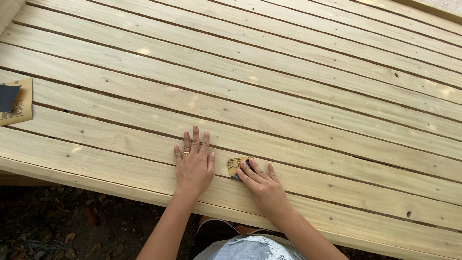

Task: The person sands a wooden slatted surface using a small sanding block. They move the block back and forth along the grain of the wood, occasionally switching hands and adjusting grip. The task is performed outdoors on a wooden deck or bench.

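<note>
Left hand (194, 166): mine, flat and open on the pale slatted wooden surface (298, 110), near its front edge.
Right hand (260, 185): fingers pressing a small tan sandpaper piece (235, 166) flat, just beside my left.
Left edge: larger tan sandpaper sheet (18, 102).

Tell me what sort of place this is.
Probably an outdoor woodworking spot: a bare slatted wooden platform, dirt and dry leaves below its edge, and sandpaper under the right hand.
</note>
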### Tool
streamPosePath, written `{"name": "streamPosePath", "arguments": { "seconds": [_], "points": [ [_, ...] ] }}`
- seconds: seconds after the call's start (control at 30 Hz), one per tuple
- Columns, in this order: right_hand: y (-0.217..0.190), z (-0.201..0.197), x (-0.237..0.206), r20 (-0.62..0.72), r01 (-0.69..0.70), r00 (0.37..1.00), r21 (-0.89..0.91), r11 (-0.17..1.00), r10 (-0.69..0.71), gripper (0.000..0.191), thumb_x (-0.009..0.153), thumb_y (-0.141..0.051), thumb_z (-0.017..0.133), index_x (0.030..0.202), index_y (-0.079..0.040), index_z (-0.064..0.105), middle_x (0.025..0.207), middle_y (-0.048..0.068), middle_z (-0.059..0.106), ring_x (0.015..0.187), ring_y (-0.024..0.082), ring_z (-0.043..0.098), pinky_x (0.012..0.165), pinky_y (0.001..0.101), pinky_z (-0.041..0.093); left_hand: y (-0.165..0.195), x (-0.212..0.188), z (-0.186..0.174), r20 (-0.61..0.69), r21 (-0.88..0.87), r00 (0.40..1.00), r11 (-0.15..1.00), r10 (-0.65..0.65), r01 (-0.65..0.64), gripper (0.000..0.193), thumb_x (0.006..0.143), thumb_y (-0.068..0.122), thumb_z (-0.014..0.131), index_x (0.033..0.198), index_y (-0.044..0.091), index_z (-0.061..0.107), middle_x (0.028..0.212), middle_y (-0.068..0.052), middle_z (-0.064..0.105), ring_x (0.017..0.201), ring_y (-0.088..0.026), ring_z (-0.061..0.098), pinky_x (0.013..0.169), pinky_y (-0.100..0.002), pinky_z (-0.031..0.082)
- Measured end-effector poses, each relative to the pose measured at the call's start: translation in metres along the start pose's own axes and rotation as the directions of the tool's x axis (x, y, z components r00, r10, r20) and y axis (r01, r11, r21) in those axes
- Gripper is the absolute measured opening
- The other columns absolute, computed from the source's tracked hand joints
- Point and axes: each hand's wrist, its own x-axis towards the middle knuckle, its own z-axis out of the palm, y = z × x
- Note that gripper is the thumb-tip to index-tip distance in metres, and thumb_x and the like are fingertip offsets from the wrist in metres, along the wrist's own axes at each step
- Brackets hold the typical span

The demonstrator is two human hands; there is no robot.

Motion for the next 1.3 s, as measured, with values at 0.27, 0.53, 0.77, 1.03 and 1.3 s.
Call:
{"name": "streamPosePath", "arguments": {
  "seconds": [0.27,0.53,0.77,1.03,1.3],
  "points": [
    [0.004,0.018,0.055,-0.044,-0.097,0.994,0.064,0.993,0.100,0.051,0.093,-0.001,0.051,0.139,-0.019,0.063,0.152,0.003,0.054,0.146,0.025,0.042,0.116,0.0649,0.026,-0.005,0.019,0.020,-0.049,0.093,0.999,0.996,-0.004,0.008,0.063,0.103,0.043,0.030,0.162,0.028,0.014,0.171,-0.001,0.004,0.156,-0.024,-0.001,0.123,-0.053,-0.003],
    [0.028,-0.004,0.009,-0.074,-0.210,0.974,0.038,0.977,0.213,0.053,0.090,0.001,0.052,0.136,-0.022,0.065,0.149,-0.001,0.058,0.145,0.020,0.045,0.116,0.0646,0.028,0.000,0.023,0.016,-0.051,0.139,0.999,0.990,0.006,0.001,0.064,0.100,0.045,0.028,0.161,0.030,0.012,0.169,0.000,0.003,0.154,-0.022,-0.002,0.121,-0.051,-0.004],
    [0.033,0.018,0.078,-0.142,-0.175,0.972,0.087,0.981,0.187,0.043,0.097,-0.002,0.054,0.137,-0.016,0.064,0.149,0.003,0.057,0.145,0.024,0.043,0.117,0.0609,0.030,0.001,0.020,0.010,-0.005,0.123,1.000,0.992,-0.005,0.006,0.066,0.103,0.047,0.027,0.163,0.028,0.009,0.171,0.000,0.001,0.157,-0.023,-0.003,0.123,-0.053,-0.005],
    [0.028,0.016,0.045,-0.098,-0.235,0.965,0.086,0.968,0.243,0.050,0.091,-0.002,0.055,0.136,-0.021,0.065,0.149,0.000,0.058,0.145,0.020,0.046,0.119,0.0582,0.030,0.002,0.020,0.007,0.006,0.137,1.000,0.990,0.014,-0.014,0.072,0.099,0.053,0.030,0.162,0.026,0.009,0.171,-0.002,-0.002,0.155,-0.024,-0.004,0.121,-0.055,-0.007],
    [0.022,-0.004,0.077,-0.031,-0.161,0.976,0.558,0.814,0.214,0.036,0.099,-0.008,0.057,0.133,-0.015,0.067,0.153,0.006,0.054,0.153,0.029,0.031,0.120,0.0499,0.036,0.002,0.008,-0.009,0.032,-0.072,0.997,0.995,0.070,-0.068,0.068,0.094,0.067,0.033,0.154,0.035,0.037,0.170,-0.002,0.009,0.156,-0.024,-0.003,0.120,-0.057,-0.013]
  ]
}}
